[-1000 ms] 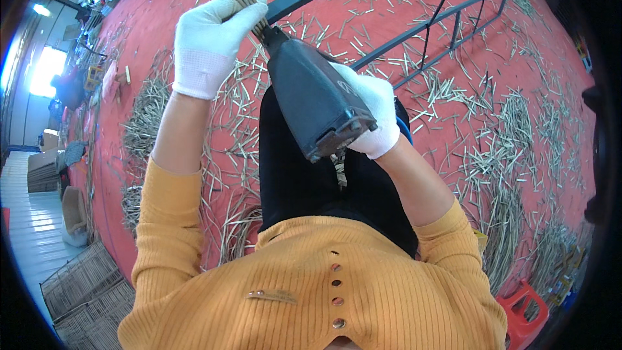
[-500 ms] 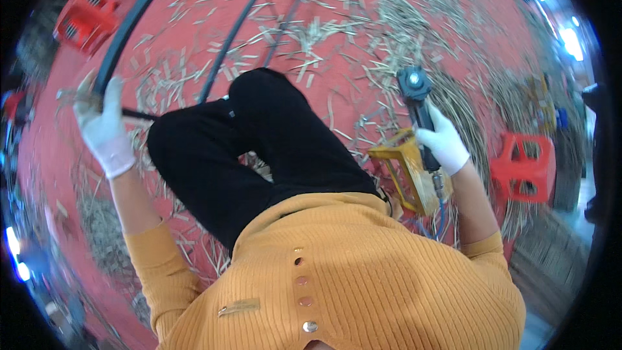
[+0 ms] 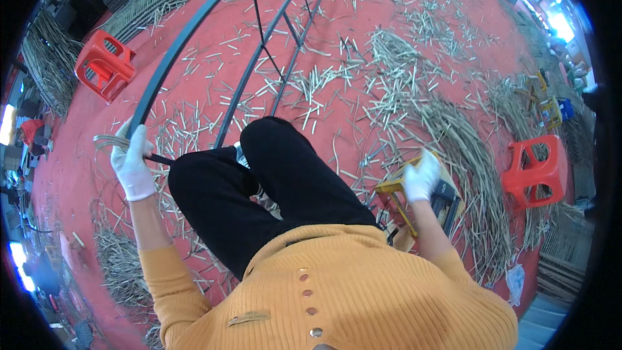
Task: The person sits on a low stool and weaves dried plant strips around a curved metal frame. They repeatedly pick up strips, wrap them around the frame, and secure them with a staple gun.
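Observation:
My left hand (image 3: 133,162), in a white glove, is closed around the end of a dark metal frame (image 3: 173,58) that rises ahead of my knees. A pale flat strip (image 3: 109,140) sticks out beside its fingers, against the bar. My right hand (image 3: 421,177), also gloved, is over a yellow-edged box-like stand (image 3: 391,187) beside my right thigh. Its fingers are blurred, so what they hold, if anything, is unclear. Right beside that hand, a dark pneumatic staple gun (image 3: 446,199) rests at the stand, partly hidden by my wrist.
Cut strips (image 3: 317,84) litter the red floor, and a long bundle of strips (image 3: 463,149) lies right of the stand. Red plastic stools stand at far left (image 3: 103,65) and at right (image 3: 534,172). Woven panels (image 3: 146,3) are stacked at the back left.
My right hand has let go of the staple gun, which now rests at the stand. My left hand stays on the frame. The view has shifted, showing more floor ahead.

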`<action>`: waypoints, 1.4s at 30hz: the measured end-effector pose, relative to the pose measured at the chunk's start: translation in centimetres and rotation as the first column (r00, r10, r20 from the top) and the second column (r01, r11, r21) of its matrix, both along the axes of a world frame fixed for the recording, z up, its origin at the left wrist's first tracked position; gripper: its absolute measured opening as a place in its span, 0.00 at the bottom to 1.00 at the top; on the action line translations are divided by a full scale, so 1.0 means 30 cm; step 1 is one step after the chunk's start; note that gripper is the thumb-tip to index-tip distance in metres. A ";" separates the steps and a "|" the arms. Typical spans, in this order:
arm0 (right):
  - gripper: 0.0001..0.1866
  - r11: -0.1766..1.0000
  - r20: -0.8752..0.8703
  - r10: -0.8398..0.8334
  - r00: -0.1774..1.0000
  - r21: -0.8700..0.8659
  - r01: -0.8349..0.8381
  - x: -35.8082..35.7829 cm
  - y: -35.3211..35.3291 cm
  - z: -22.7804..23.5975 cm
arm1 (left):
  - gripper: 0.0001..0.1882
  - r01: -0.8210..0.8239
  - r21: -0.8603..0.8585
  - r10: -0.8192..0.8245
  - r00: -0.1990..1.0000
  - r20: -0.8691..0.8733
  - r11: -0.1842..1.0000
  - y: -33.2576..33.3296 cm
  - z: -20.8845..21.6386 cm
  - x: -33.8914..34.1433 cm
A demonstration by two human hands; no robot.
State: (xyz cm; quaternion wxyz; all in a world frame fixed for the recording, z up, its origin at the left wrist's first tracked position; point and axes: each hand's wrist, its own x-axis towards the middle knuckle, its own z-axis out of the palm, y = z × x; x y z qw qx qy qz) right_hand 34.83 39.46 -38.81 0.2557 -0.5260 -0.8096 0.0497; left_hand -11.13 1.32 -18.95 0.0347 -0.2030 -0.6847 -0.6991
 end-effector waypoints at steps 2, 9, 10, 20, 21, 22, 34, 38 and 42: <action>0.28 0.943 -0.155 0.332 0.931 0.079 -0.323 -0.342 0.006 0.116 | 0.19 0.052 -0.011 -0.052 0.999 -0.011 0.999 -0.040 -0.004 0.048; 0.24 0.549 -0.869 0.393 0.301 -0.041 -0.835 -1.294 -0.229 0.599 | 0.26 0.012 -0.061 -0.009 0.998 0.054 0.998 -0.209 -0.012 0.241; 0.25 0.384 -0.949 0.180 0.258 -0.174 -0.907 -1.362 -0.243 0.649 | 0.27 -0.012 -0.076 0.016 0.999 0.045 0.997 -0.221 -0.012 0.272; 0.13 -0.066 -0.853 -0.522 0.023 0.014 -0.998 -1.352 -0.143 0.656 | 0.25 -0.075 -0.180 0.081 0.996 0.029 0.981 -0.243 -0.035 0.331; 0.13 -0.020 -0.878 -0.475 -0.058 0.076 -0.997 -1.343 -0.118 0.645 | 0.25 -0.061 -0.189 0.065 0.998 0.015 0.980 -0.221 -0.038 0.319; 0.12 -0.024 -0.868 -0.495 -0.028 0.045 -0.999 -1.350 -0.095 0.635 | 0.24 -0.051 -0.199 0.051 0.999 -0.002 0.979 -0.196 -0.035 0.303; 0.10 -0.127 -0.876 -0.469 0.110 -0.056 -0.990 -1.632 0.003 0.594 | 0.17 0.054 -0.118 -0.037 0.990 0.139 0.992 0.027 0.089 0.052; 0.10 -0.057 -0.966 -0.170 0.193 -0.186 -0.981 -1.385 -0.301 0.562 | 0.27 0.321 0.010 -0.320 0.940 0.118 0.947 -0.015 0.164 -0.047; 0.16 -0.229 -0.927 0.321 0.194 -0.275 -0.934 -1.345 -0.631 0.550 | 0.27 0.253 0.392 -0.454 0.660 0.599 0.885 0.020 0.000 -0.133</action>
